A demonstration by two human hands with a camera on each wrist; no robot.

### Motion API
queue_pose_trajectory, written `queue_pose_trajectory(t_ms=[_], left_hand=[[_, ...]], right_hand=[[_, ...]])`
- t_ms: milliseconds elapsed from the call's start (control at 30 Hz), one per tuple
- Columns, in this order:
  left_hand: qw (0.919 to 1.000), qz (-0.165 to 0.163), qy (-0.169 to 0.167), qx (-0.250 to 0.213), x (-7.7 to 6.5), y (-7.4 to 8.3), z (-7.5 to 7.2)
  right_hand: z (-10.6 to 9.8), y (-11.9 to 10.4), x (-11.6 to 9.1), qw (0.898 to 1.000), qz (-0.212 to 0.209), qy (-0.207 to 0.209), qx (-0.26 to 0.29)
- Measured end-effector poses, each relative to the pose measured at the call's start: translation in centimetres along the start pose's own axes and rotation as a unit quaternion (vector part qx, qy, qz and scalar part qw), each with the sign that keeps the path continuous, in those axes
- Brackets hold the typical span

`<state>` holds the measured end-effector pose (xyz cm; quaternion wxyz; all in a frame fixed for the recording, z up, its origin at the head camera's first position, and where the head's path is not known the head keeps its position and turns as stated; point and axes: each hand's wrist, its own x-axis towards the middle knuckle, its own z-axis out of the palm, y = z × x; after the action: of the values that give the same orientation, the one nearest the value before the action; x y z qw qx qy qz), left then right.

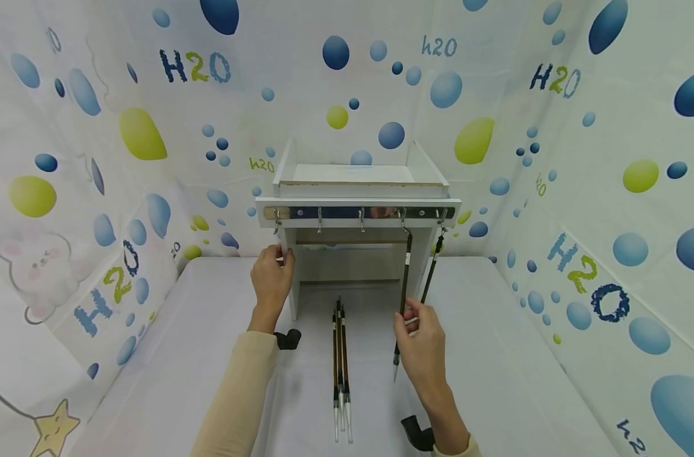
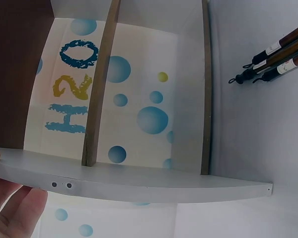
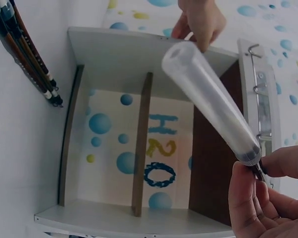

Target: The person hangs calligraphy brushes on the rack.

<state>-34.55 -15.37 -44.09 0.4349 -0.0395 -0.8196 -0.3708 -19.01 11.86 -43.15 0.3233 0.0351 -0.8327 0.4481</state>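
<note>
My right hand (image 1: 424, 339) pinches a dark-handled calligraphy brush (image 1: 406, 273) low on its shaft, just above the clear plastic cap (image 3: 208, 101) over its tip. The brush's top is at the fourth hook from the left on the white rack (image 1: 355, 190). From the rightmost hook a second brush (image 1: 432, 266) hangs at a slant, its lower part hidden behind my right hand. My left hand (image 1: 271, 279) holds the rack's left side panel (image 2: 139, 181), thumb on one face and fingers on the other. Three capped brushes (image 1: 340, 362) lie side by side on the table in front.
A metal strip (image 1: 341, 212) with several hooks runs along the rack's front. Above it is a tray-like top (image 1: 353, 172); below, a wooden crossbar (image 2: 100, 84) spans the open frame. White sheeting (image 1: 524, 355) covers the table, and printed sheets (image 1: 301, 82) surround it.
</note>
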Motion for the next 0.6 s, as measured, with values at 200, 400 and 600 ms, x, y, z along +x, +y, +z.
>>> queue_pose_trajectory(t_ms=[200, 400, 600], left_hand=[[1.0, 0.004, 0.007, 0.0, -0.03, -0.13, 0.11], [1.0, 0.001, 0.006, -0.002, -0.05, -0.12, 0.13], [1.0, 0.001, 0.006, -0.004, -0.04, -0.03, 0.07]], right_hand=[[0.02, 0.13, -0.3, 1.0, -0.02, 0.005, -0.003], [0.07, 0.31, -0.31, 1.0, -0.028, 0.006, -0.007], [0.09, 0.39, -0.21, 1.0, -0.025, 0.006, -0.013]])
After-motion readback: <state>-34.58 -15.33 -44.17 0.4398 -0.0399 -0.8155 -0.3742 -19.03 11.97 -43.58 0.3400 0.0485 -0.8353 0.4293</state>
